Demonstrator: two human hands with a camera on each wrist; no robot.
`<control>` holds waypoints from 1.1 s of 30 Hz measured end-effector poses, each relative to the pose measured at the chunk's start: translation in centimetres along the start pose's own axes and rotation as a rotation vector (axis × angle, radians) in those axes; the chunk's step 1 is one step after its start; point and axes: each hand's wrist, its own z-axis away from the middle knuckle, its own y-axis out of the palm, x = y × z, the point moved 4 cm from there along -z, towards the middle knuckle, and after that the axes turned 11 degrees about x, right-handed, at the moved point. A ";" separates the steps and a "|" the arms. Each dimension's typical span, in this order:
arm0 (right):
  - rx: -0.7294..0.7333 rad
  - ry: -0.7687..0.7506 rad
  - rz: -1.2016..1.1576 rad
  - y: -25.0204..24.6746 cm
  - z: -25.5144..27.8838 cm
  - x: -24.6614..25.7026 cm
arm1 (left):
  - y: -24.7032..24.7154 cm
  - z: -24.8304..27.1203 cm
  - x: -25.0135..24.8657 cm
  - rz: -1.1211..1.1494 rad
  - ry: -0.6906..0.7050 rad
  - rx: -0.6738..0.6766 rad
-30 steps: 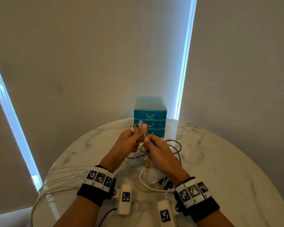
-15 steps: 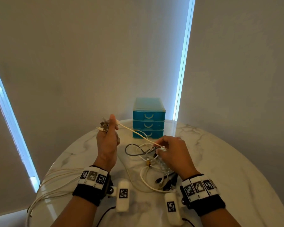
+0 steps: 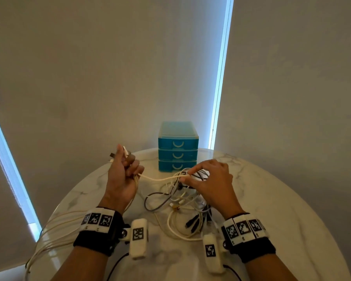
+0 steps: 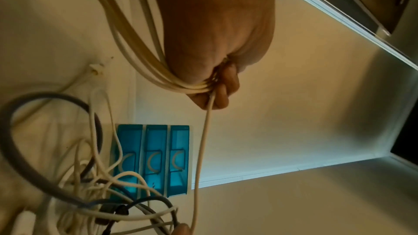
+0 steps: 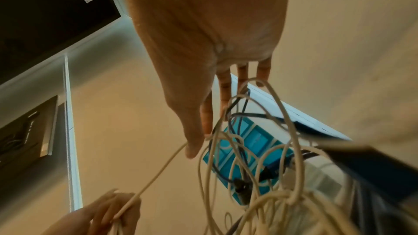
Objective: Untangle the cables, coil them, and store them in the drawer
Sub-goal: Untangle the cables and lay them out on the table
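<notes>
Mid-untangling at frame centre: your left hand (image 3: 123, 177) grips gathered loops of the white cable (image 3: 159, 178), which runs left to right, nearly level, to your right hand (image 3: 208, 182), pinching it at the tangle (image 3: 182, 201) before the shut drawers (image 3: 177, 146); next, probably draw more slack free.

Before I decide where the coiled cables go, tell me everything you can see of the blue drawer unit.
The blue drawer unit is a small box of translucent teal plastic with a paler, flat top. It holds three stacked drawers, each with a pale curved handle at the middle of its front; all three look pushed in. It stands upright at the far edge of the marble table, near the wall. Neither hand touches it. The tangle of cables lies just in front of it; whether any cable touches it cannot be told.
</notes>
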 end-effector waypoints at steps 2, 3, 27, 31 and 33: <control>0.018 -0.001 -0.170 0.0 0.2 -0.3 | 0.4 0.1 -0.1 -0.092 -0.021 0.048; 0.010 -0.001 -0.247 -0.1 0.4 -0.5 | 0.7 0.3 0.0 -0.149 -0.047 0.067; -0.208 -0.006 -1.323 -0.3 0.0 -1.3 | 1.8 1.7 3.6 -1.555 -0.461 0.381; -0.169 -0.015 -1.389 -0.3 0.0 -0.8 | 1.6 1.7 3.8 -1.697 -0.433 0.393; -0.166 -0.019 -1.388 -0.5 -0.1 -0.7 | 1.2 1.4 3.7 -1.745 -0.404 0.351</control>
